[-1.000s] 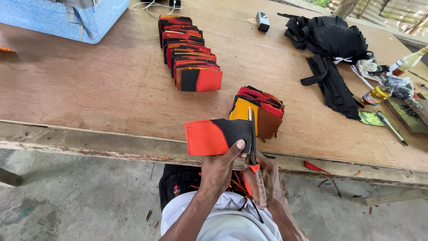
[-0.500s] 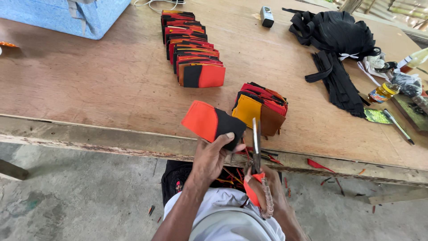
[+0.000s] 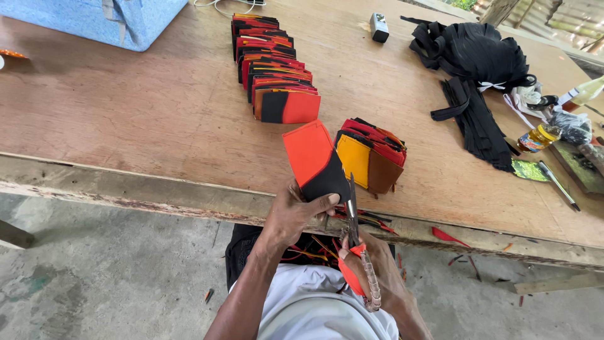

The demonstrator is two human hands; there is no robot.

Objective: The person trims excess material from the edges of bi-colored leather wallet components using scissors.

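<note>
My left hand (image 3: 294, 217) grips an orange and black sewn fabric piece (image 3: 314, 160), held tilted above the wooden table's front edge (image 3: 157, 189). Just right of it, my right hand (image 3: 371, 271) holds scissors (image 3: 352, 217) with orange handles, blades pointing up against the piece's black lower corner. Behind the piece on the table lies a small heap of similar pieces (image 3: 374, 154) in yellow, brown, red and black.
A long row of stacked orange and black pieces (image 3: 272, 69) runs up the table. Black straps and fabric (image 3: 475, 63) lie at the right, beside a small bottle (image 3: 538, 137) and clutter. A blue box (image 3: 113, 19) sits far left. Scraps litter the concrete floor.
My left hand has turned the fabric piece from lying flat to standing more upright, orange end up. The scissors have risen to its black corner.
</note>
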